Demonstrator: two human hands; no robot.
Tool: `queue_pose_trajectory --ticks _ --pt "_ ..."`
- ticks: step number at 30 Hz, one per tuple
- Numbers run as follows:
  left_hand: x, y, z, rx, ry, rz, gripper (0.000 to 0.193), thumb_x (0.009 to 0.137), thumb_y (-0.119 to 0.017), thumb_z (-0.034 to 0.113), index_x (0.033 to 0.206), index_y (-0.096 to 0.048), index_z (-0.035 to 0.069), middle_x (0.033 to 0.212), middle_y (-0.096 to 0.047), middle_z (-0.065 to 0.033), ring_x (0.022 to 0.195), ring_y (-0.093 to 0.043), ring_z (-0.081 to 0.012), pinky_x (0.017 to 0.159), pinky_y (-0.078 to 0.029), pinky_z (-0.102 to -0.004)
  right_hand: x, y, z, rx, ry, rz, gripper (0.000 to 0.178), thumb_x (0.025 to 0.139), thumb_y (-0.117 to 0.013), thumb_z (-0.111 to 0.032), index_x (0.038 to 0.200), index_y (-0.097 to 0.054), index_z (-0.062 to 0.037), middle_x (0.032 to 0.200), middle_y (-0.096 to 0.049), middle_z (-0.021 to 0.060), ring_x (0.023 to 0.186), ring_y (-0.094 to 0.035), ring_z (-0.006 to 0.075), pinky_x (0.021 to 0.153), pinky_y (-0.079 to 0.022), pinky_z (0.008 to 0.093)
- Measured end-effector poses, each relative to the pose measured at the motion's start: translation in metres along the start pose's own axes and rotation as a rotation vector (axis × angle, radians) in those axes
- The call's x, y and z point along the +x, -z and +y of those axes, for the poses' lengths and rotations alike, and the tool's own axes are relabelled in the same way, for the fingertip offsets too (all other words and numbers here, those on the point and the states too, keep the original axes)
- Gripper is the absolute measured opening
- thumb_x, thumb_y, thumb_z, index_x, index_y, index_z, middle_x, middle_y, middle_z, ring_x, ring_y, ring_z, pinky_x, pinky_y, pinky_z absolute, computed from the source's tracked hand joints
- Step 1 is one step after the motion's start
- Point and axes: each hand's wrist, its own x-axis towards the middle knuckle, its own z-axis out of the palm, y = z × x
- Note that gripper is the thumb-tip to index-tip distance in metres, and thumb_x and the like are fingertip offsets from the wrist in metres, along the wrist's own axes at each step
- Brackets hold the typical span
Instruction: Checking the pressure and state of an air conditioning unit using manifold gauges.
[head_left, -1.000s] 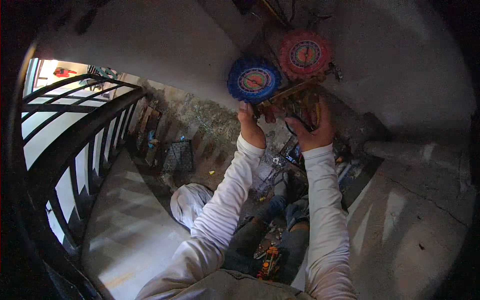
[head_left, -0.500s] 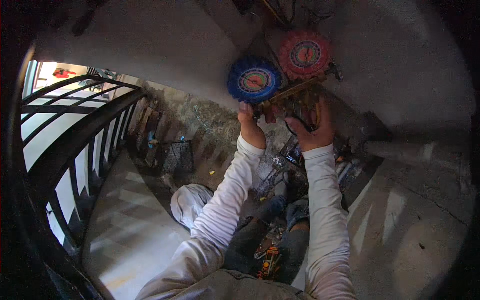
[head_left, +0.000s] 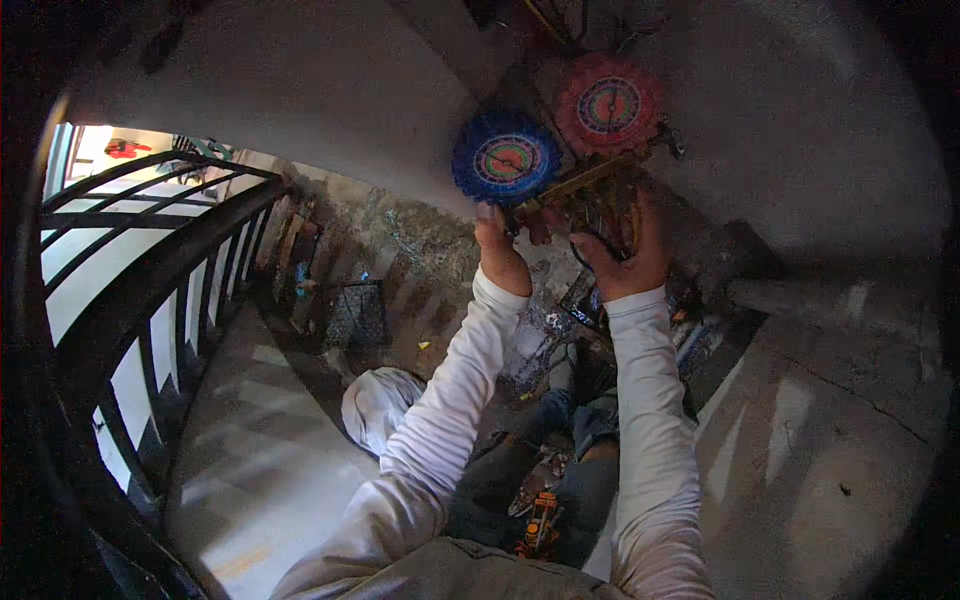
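Note:
A manifold gauge set hangs in front of me, with a blue-rimmed gauge [head_left: 506,158] on the left and a red-rimmed gauge [head_left: 609,105] higher on the right. Both dials face me, above a slanted brass-coloured manifold bar [head_left: 582,182]. My left hand [head_left: 503,252] is closed at the bar's left end, its thumb just below the blue gauge; the fingers are mostly hidden behind. Under the bar's right half, my right hand [head_left: 635,258] curls around the fittings, thumb to the left and fingers up on the right. Shadow blurs the parts between my hands.
A dark metal railing [head_left: 160,280] curves along the left. Below my arms, an orange-and-black tool [head_left: 540,522] lies near dark trouser legs. A dark patterned box-like object [head_left: 358,313] stands by the stained wall [head_left: 420,235]. A thick pale pipe [head_left: 800,300] runs at right.
The gauge set has shifted very slightly up and left. Both hands keep nearly the same place and hold.

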Motion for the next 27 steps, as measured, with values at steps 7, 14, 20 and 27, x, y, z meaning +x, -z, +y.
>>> queue_pose_trajectory --ticks 7,14,20,27 --pt "-0.001 0.000 -0.006 0.032 0.011 0.089 0.064 0.079 -0.040 0.063 0.106 -0.048 0.005 0.084 -0.056 -0.0144 0.062 -0.053 -0.0287 0.048 -0.040 -0.0390 -0.001 0.002 -0.007 0.028 -0.063 -0.007 0.080 0.069 -0.078 -0.028 0.129 -0.035 0.0011 0.126 -0.045 0.0195 0.112 -0.051 0.0288 0.085 -0.049 0.0348" --pt "-0.002 -0.008 0.005 0.082 -0.023 0.051 0.062 0.079 -0.040 0.060 0.107 -0.047 0.005 0.085 -0.056 -0.0117 0.059 -0.051 -0.0260 0.048 -0.041 -0.0380 0.002 0.003 -0.014 0.031 -0.058 -0.031 0.081 0.068 -0.079 -0.026 0.130 -0.035 0.0012 0.127 -0.045 0.0189 0.112 -0.051 0.0284 0.085 -0.048 0.0356" --pt "-0.002 -0.007 0.004 -0.010 0.028 0.068 0.058 0.080 -0.041 0.057 0.107 -0.047 0.006 0.084 -0.055 -0.0107 0.058 -0.049 -0.0255 0.049 -0.040 -0.0381 -0.001 0.001 -0.002 0.046 -0.063 -0.018 0.084 0.068 -0.079 -0.028 0.132 -0.033 0.0017 0.128 -0.043 0.0198 0.113 -0.049 0.0284 0.086 -0.048 0.0355" --pt "-0.004 -0.009 0.009 0.069 -0.017 0.060 0.056 0.082 -0.042 0.055 0.108 -0.047 0.006 0.087 -0.057 -0.0116 0.061 -0.053 -0.0262 0.050 -0.040 -0.0370 -0.005 -0.002 0.007 0.149 -0.097 -0.015 0.085 0.067 -0.079 -0.029 0.132 -0.033 0.0015 0.128 -0.043 0.0198 0.112 -0.050 0.0292 0.086 -0.048 0.0350"
